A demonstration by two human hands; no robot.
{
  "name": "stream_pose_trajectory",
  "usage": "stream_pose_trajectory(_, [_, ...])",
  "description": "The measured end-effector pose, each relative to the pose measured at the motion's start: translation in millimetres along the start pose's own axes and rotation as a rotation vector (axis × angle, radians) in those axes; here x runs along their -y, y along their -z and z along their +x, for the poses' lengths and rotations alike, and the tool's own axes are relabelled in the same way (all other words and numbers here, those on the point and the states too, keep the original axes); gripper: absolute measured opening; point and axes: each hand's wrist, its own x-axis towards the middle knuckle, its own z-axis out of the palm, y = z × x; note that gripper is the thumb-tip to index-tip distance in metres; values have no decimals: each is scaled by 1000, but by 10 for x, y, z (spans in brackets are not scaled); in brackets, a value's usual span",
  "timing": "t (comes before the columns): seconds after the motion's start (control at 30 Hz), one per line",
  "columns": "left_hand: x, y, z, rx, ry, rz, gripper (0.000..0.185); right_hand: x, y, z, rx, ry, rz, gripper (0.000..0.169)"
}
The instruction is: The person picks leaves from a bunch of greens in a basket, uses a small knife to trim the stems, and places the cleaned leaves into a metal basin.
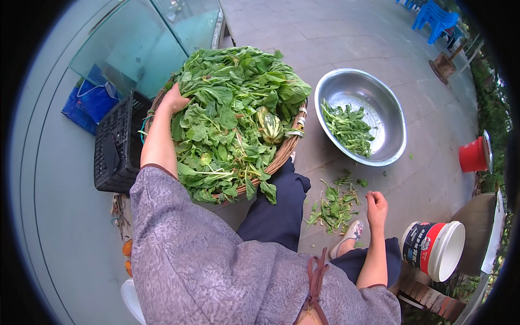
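Observation:
A wicker basket [284,155] is heaped with leafy greens [227,105], and a striped green-and-cream gourd [269,125] lies among them. At the basket's left side my left hand [177,100] grasps a bunch of the leaves, its fingertips hidden under them. My right hand [377,206] hovers above the paving near my right foot, fingers curled together, with nothing visible in it. Trimmed green stems and leaves [348,129] rest inside a wide metal basin [388,140] to the right of the basket. Between basin and foot, a loose pile of leaf scraps [336,205] lies on the ground.
A black plastic crate [115,150] and a blue bag [91,99] stand left of the basket, by a glass tank [134,53]. On the right are a white bucket [432,250] and a red bucket [473,155]. Blue plastic stools [436,19] are stacked far off.

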Motion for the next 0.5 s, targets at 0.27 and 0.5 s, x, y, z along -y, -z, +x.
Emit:
stream_pose_trajectory(0.27, [-1125, 648, -649, -163, -23, 571, 29, 156, 74, 42, -2, 66, 113, 26])
stream_pose_trajectory(0.5, [-813, 1489, -836, -128, -1, 268, 41, 250, 71, -27, 10, 96, 149, 27])
